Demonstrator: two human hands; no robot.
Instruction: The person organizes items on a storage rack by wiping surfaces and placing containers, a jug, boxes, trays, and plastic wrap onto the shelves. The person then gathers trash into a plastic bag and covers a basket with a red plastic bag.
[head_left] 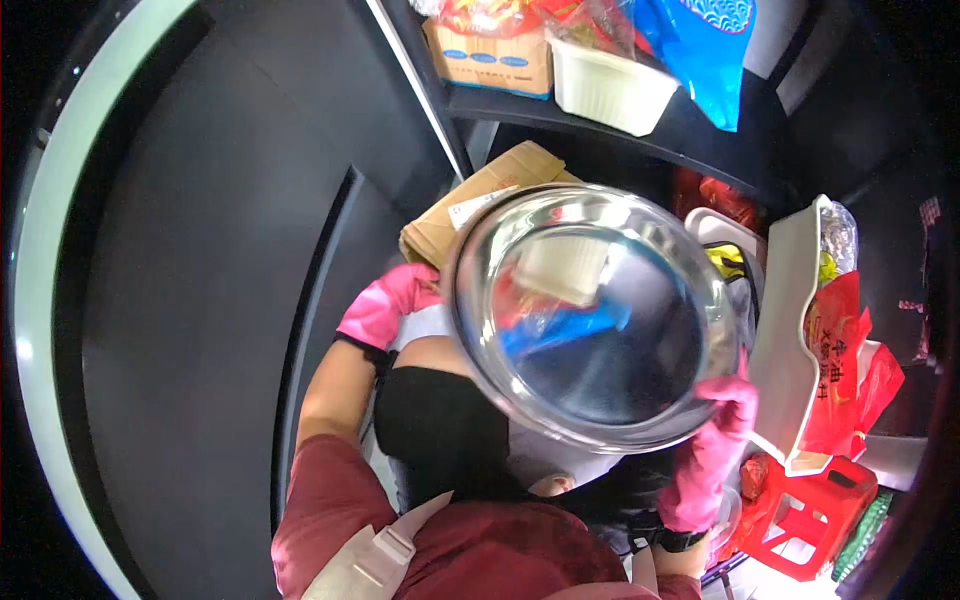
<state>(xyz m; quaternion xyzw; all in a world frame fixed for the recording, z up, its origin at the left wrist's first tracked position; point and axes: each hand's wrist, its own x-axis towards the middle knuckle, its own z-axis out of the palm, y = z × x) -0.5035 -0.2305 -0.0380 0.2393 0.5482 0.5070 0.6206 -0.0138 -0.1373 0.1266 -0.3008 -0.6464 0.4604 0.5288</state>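
A large round stainless steel basin [600,340] is held up in front of my lap, tilted, its shiny inside reflecting the shelf. My right hand [712,450], in a pink rubber glove, has its fingers curled over the basin's lower right rim. My left hand [395,300], also in a pink glove, is at the basin's left edge, just below a cardboard box [485,195]. Its fingertips are partly hidden there, so whether it grips the basin, the box or nothing is unclear.
Above is a dark shelf [610,130] bearing a carton [490,60], a white plastic basket [610,88] and a blue bag [705,60]. A white bin [785,340] with a red packet [835,365] stands right, above a red stool [810,515]. A dark door panel [220,250] is left.
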